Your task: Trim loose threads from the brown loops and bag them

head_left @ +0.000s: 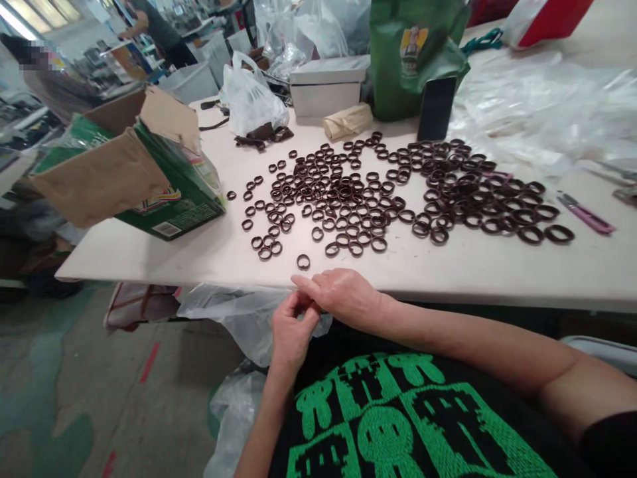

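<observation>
Space between the fingers (308, 287) — hidden; green pouch (398, 73) — cut off above.

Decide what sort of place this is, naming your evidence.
Probably a workshop: many dark rings are spread over the table, a knife lies beside them, and people are in the background.

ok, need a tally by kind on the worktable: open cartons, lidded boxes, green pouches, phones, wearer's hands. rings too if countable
Open green carton: 1
White lidded box: 1
Green pouch: 1
Black phone: 1
Hands, left hand and right hand: 2
Total: 6
Dark rings overlap too much to count; excluded.
</observation>
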A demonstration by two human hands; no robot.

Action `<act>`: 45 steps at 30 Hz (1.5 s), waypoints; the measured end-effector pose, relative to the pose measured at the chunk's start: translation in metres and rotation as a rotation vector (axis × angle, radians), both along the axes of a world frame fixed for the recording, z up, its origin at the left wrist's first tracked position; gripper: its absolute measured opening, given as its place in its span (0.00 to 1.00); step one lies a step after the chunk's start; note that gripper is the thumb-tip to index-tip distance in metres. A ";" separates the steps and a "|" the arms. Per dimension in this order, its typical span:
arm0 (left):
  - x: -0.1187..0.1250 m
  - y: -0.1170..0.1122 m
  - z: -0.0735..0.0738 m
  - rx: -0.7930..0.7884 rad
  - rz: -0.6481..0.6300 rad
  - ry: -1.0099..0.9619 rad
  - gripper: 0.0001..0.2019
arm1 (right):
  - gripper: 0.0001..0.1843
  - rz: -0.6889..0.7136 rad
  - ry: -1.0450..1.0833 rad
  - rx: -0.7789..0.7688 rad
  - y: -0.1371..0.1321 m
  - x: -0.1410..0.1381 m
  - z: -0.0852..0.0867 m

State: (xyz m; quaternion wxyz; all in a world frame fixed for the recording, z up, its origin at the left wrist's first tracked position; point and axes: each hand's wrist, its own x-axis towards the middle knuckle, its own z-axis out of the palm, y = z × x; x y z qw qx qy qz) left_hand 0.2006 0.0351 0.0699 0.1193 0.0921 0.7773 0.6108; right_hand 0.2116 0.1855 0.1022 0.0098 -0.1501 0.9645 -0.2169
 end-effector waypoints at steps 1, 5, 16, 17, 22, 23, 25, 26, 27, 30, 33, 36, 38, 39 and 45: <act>0.002 0.001 0.000 -0.043 -0.013 0.015 0.04 | 0.14 -0.003 -0.020 -0.017 0.003 0.003 -0.001; 0.009 0.004 -0.003 -0.159 -0.064 0.021 0.06 | 0.21 -0.028 -0.161 -0.168 0.019 0.016 -0.008; 0.028 0.016 -0.013 -0.083 -0.072 -0.088 0.07 | 0.23 -0.238 -0.441 -0.986 0.041 0.067 -0.045; 0.029 0.018 -0.013 -0.072 -0.084 -0.087 0.07 | 0.22 -0.269 -0.447 -1.041 0.040 0.070 -0.047; 0.033 0.022 -0.008 -0.176 -0.086 0.009 0.07 | 0.25 -0.335 -0.455 -1.208 0.033 0.079 -0.050; 0.034 0.022 -0.007 -0.202 -0.088 0.035 0.08 | 0.25 -0.336 -0.443 -1.228 0.031 0.079 -0.050; 0.034 0.023 -0.006 -0.229 -0.100 0.073 0.08 | 0.22 -0.347 -0.413 -1.268 0.027 0.080 -0.051; 0.034 0.023 -0.005 -0.232 -0.105 0.081 0.08 | 0.20 -0.358 -0.397 -1.285 0.026 0.079 -0.052; 0.035 0.023 -0.005 -0.232 -0.108 0.085 0.08 | 0.19 -0.371 -0.380 -1.299 0.025 0.079 -0.053; 0.036 0.024 -0.007 -0.224 -0.115 0.076 0.09 | 0.17 -0.411 -0.314 -1.307 0.025 0.079 -0.057; 0.037 0.026 -0.007 -0.230 -0.139 0.071 0.09 | 0.13 -0.428 -0.243 -1.266 0.027 0.082 -0.058; 0.035 0.027 -0.007 -0.254 -0.167 0.050 0.08 | 0.10 -0.438 -0.219 -1.209 0.029 0.086 -0.059; 0.034 0.026 -0.008 -0.226 -0.188 -0.045 0.06 | 0.10 -0.452 -0.236 -1.191 0.030 0.089 -0.061; 0.034 0.025 -0.009 -0.186 -0.202 -0.122 0.05 | 0.10 -0.457 -0.257 -1.185 0.030 0.090 -0.062; 0.040 0.022 -0.015 0.221 -0.219 -0.662 0.06 | 0.09 -0.407 -0.495 -1.266 0.036 0.091 -0.060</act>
